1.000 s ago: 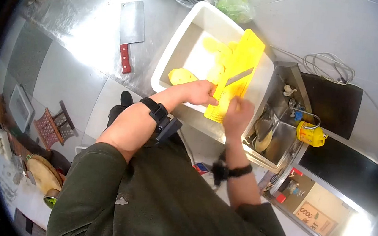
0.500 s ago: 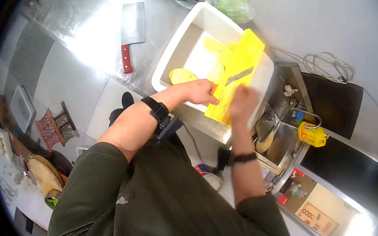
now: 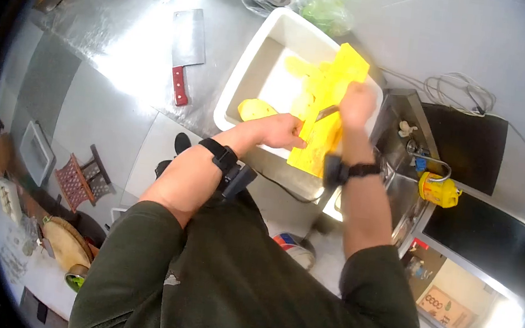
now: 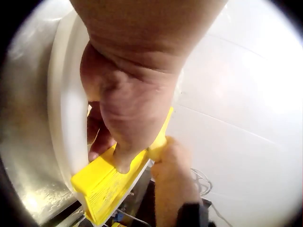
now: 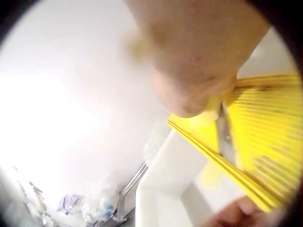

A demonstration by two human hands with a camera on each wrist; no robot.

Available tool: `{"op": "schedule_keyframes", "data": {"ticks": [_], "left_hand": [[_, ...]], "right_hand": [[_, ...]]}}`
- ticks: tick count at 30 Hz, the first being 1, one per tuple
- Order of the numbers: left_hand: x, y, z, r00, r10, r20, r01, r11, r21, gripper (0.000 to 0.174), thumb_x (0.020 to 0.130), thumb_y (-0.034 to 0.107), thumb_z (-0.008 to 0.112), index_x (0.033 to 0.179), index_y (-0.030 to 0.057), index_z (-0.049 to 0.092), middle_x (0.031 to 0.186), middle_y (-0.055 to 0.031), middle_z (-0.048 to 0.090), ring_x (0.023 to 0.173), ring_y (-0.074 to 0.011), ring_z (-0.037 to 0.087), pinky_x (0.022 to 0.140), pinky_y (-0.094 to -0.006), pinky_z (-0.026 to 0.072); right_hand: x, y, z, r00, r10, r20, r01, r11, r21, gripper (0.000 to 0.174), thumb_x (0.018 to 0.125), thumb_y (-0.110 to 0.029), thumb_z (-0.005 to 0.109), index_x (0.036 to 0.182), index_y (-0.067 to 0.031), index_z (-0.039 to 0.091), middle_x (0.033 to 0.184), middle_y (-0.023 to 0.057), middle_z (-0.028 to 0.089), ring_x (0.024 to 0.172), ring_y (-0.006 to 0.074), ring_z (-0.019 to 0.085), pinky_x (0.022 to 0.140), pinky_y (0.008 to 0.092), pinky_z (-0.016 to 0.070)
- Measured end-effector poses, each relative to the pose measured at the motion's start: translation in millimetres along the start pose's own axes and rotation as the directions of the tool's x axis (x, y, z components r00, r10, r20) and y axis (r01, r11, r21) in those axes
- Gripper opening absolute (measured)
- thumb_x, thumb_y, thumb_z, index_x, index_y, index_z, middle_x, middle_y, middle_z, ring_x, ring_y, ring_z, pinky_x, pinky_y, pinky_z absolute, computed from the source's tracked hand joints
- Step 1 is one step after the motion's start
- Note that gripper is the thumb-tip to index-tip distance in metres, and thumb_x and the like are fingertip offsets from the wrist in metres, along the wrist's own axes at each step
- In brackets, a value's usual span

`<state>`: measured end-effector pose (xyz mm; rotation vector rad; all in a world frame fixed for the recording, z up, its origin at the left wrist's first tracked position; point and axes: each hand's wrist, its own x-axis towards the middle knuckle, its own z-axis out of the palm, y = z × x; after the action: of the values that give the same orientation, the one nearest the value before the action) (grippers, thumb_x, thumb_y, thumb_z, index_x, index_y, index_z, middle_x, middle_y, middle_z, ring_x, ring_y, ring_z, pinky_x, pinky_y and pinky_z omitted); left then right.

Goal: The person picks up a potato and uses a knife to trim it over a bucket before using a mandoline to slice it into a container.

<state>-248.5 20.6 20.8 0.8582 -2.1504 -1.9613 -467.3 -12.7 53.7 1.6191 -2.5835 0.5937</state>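
Observation:
A yellow mandoline slicer [image 3: 315, 147] with a slanted metal blade lies tilted across a white tub [image 3: 222, 114]. My left hand [image 3: 280, 131] grips the slicer's near-left edge, thumb on top and fingers underneath in the left wrist view. Over the slicer's upper part, past the blade, my right hand [image 3: 357, 105] holds a pale yellow potato piece [image 4: 157, 149] against the surface. Most of that piece is hidden under the palm. Inside the tub are yellow potato slices [image 3: 297, 66] and a larger peeled potato [image 3: 256, 109].
A cleaver [image 3: 189, 41] with a red handle lies on the steel counter left of the tub. Behind the tub sits a plastic bag [image 3: 325, 12] with something green. To the right are a sink with a faucet [image 3: 444, 167] and a yellow bottle [image 3: 439, 190].
My right hand has slid up along the slicer, from its near end to beyond the blade. The left hand keeps its grip on the edge.

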Motion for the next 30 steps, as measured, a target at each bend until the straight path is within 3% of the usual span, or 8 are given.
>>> {"op": "schedule_keyframes", "data": {"ticks": [3,7,9,12,16,18,21,30], "left_hand": [[-1,2,0,1.000,-0.028,0.012,0.028,0.999,-0.036,0.031,0.083,0.030,0.073,0.089,0.0015,0.061,0.076,-0.0086,0.062,0.072,-0.0188,0.056,0.067,-0.0337,0.0461],[2,-5,4,1.000,-0.005,0.001,0.005,0.993,-0.120,0.030,0.084,0.028,0.072,0.091,0.0012,0.061,0.076,-0.0084,0.062,0.073,-0.0184,0.056,0.067,-0.0334,0.0466],[4,-4,1,1.000,-0.005,0.011,0.006,0.995,-0.096,0.030,0.085,0.028,0.072,0.092,0.0010,0.061,0.077,-0.0081,0.063,0.073,-0.0182,0.056,0.067,-0.0334,0.0466],[1,-2,3,0.999,-0.034,0.025,0.036,0.995,-0.090,0.029,0.085,0.027,0.071,0.092,0.0007,0.061,0.078,-0.0076,0.063,0.073,-0.0177,0.056,0.067,-0.0333,0.0467],[4,-4,3,0.999,-0.042,0.034,0.046,0.992,-0.113,0.040,0.081,0.035,0.072,0.096,-0.0006,0.064,0.086,-0.0151,0.067,0.081,-0.0251,0.063,0.075,-0.0362,0.0502],[2,-1,2,0.998,-0.047,0.033,0.051,0.990,-0.130,0.034,0.083,0.031,0.072,0.095,-0.0003,0.063,0.083,-0.0116,0.065,0.078,-0.0212,0.060,0.072,-0.0345,0.0487],[-1,2,2,0.997,-0.063,0.047,0.069,0.988,-0.136,0.029,0.085,0.027,0.070,0.094,-0.0002,0.062,0.080,-0.0084,0.064,0.074,-0.0176,0.057,0.069,-0.0329,0.0474],[-1,2,-3,0.999,-0.043,0.019,0.044,0.995,-0.090,0.031,0.084,0.029,0.071,0.090,0.0006,0.059,0.078,-0.0104,0.063,0.073,-0.0193,0.056,0.067,-0.0344,0.0464]], "right_hand": [[-75,11,-12,0.992,-0.098,-0.076,0.106,0.989,0.105,0.024,0.086,-0.019,0.059,0.078,-0.0001,0.070,0.080,0.0200,0.068,0.083,0.0411,0.062,0.078,0.0502,0.0472],[-130,-3,-39,0.995,0.035,-0.091,-0.015,0.976,0.217,0.022,0.088,-0.020,0.060,0.084,-0.0001,0.069,0.088,0.0207,0.067,0.085,0.0385,0.062,0.077,0.0492,0.0472],[-133,3,-39,0.987,-0.092,-0.131,0.106,0.989,0.102,0.026,0.092,-0.025,0.059,0.100,-0.0015,0.066,0.098,0.0203,0.064,0.090,0.0362,0.062,0.077,0.0472,0.0478],[-129,-1,-72,0.996,-0.084,-0.041,0.089,0.983,0.159,0.034,0.094,-0.030,0.058,0.114,-0.0033,0.060,0.102,0.0194,0.061,0.095,0.0353,0.061,0.077,0.0460,0.0487],[-129,-7,-91,0.991,-0.061,0.119,0.073,0.992,-0.100,0.035,0.094,-0.033,0.056,0.111,-0.0026,0.059,0.099,0.0184,0.061,0.092,0.0371,0.061,0.078,0.0476,0.0489],[-130,-14,-89,0.972,-0.058,0.230,0.092,0.985,-0.143,0.034,0.093,-0.034,0.056,0.103,-0.0020,0.059,0.097,0.0183,0.061,0.089,0.0392,0.062,0.077,0.0478,0.0496],[-131,-10,-74,0.989,-0.098,0.112,0.106,0.992,-0.065,0.031,0.090,-0.033,0.059,0.095,-0.0028,0.060,0.096,0.0176,0.062,0.086,0.0395,0.062,0.075,0.0465,0.0503],[-136,-9,-65,0.998,-0.043,0.054,0.048,0.995,-0.084,0.031,0.085,-0.034,0.063,0.091,-0.0035,0.062,0.093,0.0160,0.062,0.084,0.0366,0.062,0.075,0.0435,0.0512]]}}
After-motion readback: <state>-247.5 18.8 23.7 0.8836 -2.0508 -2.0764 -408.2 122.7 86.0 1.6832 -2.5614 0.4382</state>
